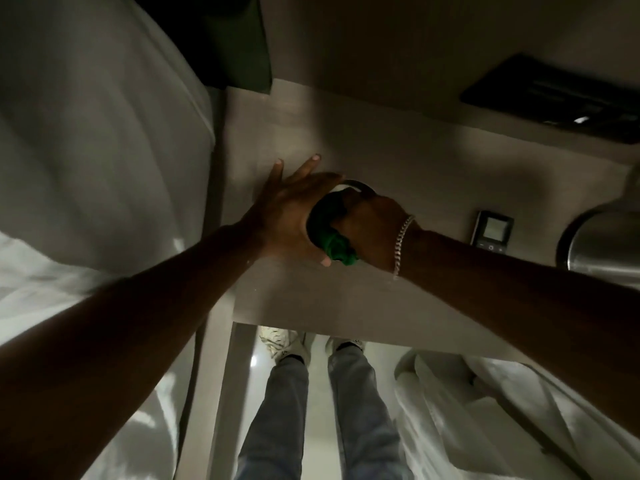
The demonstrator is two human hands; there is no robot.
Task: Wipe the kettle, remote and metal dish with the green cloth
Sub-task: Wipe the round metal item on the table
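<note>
Wiping small round metal dish [360, 186]: left hand [287, 216] clasped its rim, outer fingers splayed; right hand [374, 230] grip pinched bunched green cloth [337, 245] inside. I judged firm circles, steady bracing, best.

Green cloth [337, 245], silver kettle [604, 240]

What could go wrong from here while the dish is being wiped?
1. The left hand holds the metal dish with two fingers splayed off it. Hard rubbing with the green cloth might make the dish slip.
2. The right hand works close to the remote and the kettle, so a wide swing of that forearm could knock them.
3. The bracelet may scrape the dish rim.
</note>
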